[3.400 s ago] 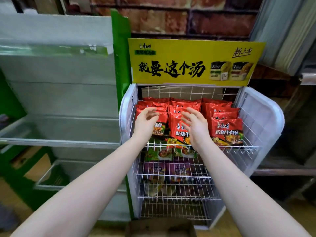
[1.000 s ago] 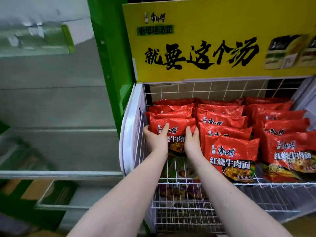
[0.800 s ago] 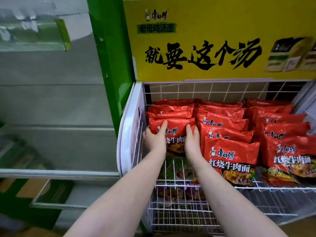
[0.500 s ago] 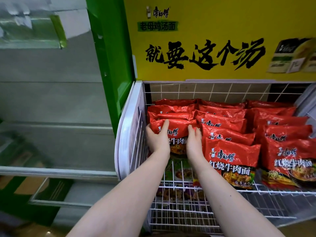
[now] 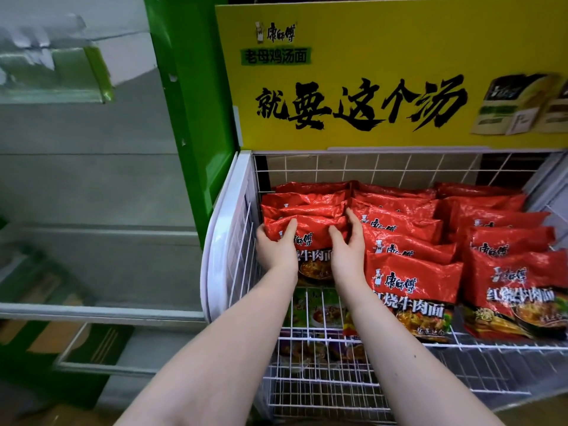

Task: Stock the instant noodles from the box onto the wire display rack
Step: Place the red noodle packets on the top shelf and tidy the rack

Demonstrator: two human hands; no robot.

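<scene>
Our left hand [image 5: 275, 252] and right hand [image 5: 348, 253] clamp the front red packet [image 5: 310, 230], centre frame; an uneven shove could tip its row off the wire rack [image 5: 322, 381].

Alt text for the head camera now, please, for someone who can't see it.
The left hand and right hand grip the front red noodle packet in the leftmost row on the wire rack top shelf, one at each side edge. More rows of red packets fill the shelf to the right, beneath a yellow sign.
</scene>
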